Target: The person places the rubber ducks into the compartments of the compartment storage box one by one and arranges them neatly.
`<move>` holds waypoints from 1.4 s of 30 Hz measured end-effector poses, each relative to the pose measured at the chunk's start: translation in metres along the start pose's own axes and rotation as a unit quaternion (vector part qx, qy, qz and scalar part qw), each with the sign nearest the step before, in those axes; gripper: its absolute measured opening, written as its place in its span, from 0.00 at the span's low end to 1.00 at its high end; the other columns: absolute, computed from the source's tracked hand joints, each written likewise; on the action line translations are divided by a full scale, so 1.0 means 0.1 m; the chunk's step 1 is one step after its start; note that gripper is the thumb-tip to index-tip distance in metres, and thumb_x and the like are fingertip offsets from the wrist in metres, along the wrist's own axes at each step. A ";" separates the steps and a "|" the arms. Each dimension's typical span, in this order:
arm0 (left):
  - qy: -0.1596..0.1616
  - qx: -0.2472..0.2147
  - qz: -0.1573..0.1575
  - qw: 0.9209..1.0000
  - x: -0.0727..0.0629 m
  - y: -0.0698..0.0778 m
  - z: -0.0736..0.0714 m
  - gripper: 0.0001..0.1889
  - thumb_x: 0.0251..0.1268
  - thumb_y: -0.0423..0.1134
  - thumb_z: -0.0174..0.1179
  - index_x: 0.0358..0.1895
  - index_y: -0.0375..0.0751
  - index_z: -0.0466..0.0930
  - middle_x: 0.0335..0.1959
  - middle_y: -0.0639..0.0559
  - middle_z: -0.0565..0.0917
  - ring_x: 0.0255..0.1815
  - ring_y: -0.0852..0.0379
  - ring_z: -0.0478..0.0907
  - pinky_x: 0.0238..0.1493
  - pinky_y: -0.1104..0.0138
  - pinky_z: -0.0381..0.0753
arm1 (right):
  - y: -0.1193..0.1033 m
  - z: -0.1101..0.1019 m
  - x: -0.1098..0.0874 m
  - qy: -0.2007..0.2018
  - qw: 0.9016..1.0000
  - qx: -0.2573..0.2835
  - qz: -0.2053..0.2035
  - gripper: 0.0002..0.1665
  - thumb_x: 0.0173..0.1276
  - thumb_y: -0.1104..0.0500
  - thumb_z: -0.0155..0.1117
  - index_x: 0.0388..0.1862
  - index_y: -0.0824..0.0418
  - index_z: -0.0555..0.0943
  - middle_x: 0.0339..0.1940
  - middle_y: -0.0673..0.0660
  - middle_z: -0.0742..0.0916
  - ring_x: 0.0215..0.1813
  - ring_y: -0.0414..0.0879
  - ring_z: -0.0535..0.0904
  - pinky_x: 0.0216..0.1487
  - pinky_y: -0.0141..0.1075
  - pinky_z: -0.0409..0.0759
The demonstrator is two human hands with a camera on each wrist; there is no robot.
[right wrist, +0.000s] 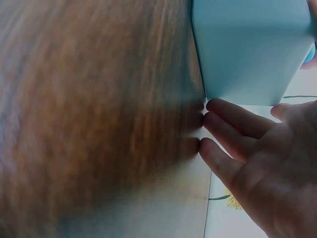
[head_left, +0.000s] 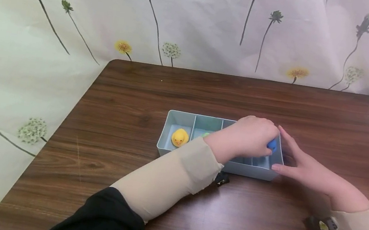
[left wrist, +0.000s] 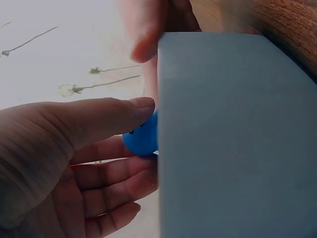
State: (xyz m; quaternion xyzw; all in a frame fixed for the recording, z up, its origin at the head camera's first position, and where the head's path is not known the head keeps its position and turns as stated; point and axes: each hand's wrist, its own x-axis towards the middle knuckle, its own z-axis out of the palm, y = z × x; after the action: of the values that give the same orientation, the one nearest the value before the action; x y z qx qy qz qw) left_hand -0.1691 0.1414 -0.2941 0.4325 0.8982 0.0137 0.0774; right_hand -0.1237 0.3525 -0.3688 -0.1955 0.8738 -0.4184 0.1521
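Note:
My left hand (head_left: 251, 135) reaches across the light blue divided box (head_left: 251, 172) to its right end compartment. It pinches a small rounded blue toy (head_left: 272, 145) with dark dots between thumb and fingers; the left wrist view shows this blue toy (left wrist: 140, 139) partly behind the box wall (left wrist: 237, 134). At the box's right end is my right hand (head_left: 306, 168), thumb by the front corner and straight index finger by the back corner. In the right wrist view, my right hand (right wrist: 262, 148) has its fingers extended beside the box (right wrist: 247, 54). A yellow toy duck (head_left: 179, 137) sits in the leftmost compartment.
A bit of something green (head_left: 206, 134) shows in the second compartment, mostly hidden by my left wrist. The left forearm covers part of the box's middle. The brown wooden table (head_left: 125, 121) meets a flower-print cloth (head_left: 206, 22) at the back and left.

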 end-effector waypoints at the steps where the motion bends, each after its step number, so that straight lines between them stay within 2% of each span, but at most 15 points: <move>1: 0.000 -0.002 -0.001 1.000 0.01 0.00 0.01 0.11 0.68 0.51 0.61 0.47 0.52 0.81 0.35 0.59 0.76 0.36 0.62 0.72 0.37 0.69 0.70 | 0.00 0.00 0.00 0.000 1.000 -0.002 0.001 0.59 0.70 0.55 0.67 0.81 0.37 0.34 0.75 0.69 0.61 0.72 0.67 0.60 0.58 0.23 0.64; 6: -0.007 -0.013 -0.005 1.000 0.04 0.00 0.06 0.16 0.67 0.51 0.62 0.54 0.52 0.81 0.37 0.60 0.78 0.38 0.62 0.73 0.41 0.69 0.71 | 0.01 0.02 0.00 0.000 1.000 0.003 0.001 0.59 0.69 0.54 0.67 0.80 0.35 0.34 0.75 0.69 0.61 0.72 0.66 0.60 0.58 0.22 0.64; 11: -0.003 -0.016 -0.004 1.000 0.07 0.00 0.10 0.17 0.67 0.50 0.63 0.56 0.52 0.81 0.41 0.60 0.80 0.39 0.62 0.73 0.46 0.68 0.72 | 0.01 0.02 0.00 0.004 1.000 0.007 -0.005 0.59 0.69 0.56 0.67 0.80 0.35 0.34 0.75 0.70 0.62 0.72 0.66 0.61 0.57 0.21 0.64; 16: -0.005 0.003 -0.007 1.000 0.09 -0.01 0.14 0.18 0.67 0.51 0.62 0.57 0.53 0.81 0.45 0.61 0.81 0.42 0.63 0.73 0.51 0.65 0.71 | 0.01 0.03 0.00 0.007 1.000 0.014 -0.014 0.60 0.69 0.58 0.67 0.81 0.38 0.35 0.74 0.70 0.62 0.72 0.67 0.61 0.57 0.19 0.63; 26: -0.008 0.022 -0.007 1.000 0.12 0.01 0.20 0.16 0.67 0.50 0.62 0.55 0.53 0.81 0.44 0.61 0.82 0.42 0.64 0.74 0.50 0.63 0.68 | 0.01 0.02 0.00 0.006 1.000 0.010 -0.010 0.60 0.69 0.58 0.67 0.81 0.38 0.34 0.74 0.70 0.63 0.73 0.66 0.60 0.57 0.18 0.61; 34: -0.006 0.031 -0.004 0.999 0.13 0.01 0.22 0.13 0.68 0.47 0.61 0.52 0.53 0.81 0.40 0.62 0.81 0.41 0.63 0.73 0.52 0.61 0.65 | -0.01 0.02 0.00 0.004 1.000 0.007 -0.005 0.59 0.70 0.56 0.66 0.80 0.36 0.33 0.74 0.70 0.63 0.73 0.65 0.60 0.57 0.18 0.61; 42: 0.001 0.061 0.001 0.998 0.14 0.03 0.24 0.12 0.66 0.47 0.62 0.50 0.54 0.82 0.38 0.62 0.81 0.38 0.64 0.74 0.45 0.64 0.65 | -0.01 0.02 -0.01 0.005 1.000 0.006 -0.009 0.60 0.70 0.58 0.66 0.80 0.37 0.33 0.73 0.71 0.64 0.71 0.65 0.62 0.56 0.18 0.62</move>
State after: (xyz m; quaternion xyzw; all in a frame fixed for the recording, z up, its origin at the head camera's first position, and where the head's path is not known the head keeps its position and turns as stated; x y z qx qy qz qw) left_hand -0.1714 0.1531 -0.3188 0.4375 0.8969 -0.0404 0.0503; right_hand -0.1222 0.3509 -0.3689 -0.2005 0.8702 -0.4261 0.1449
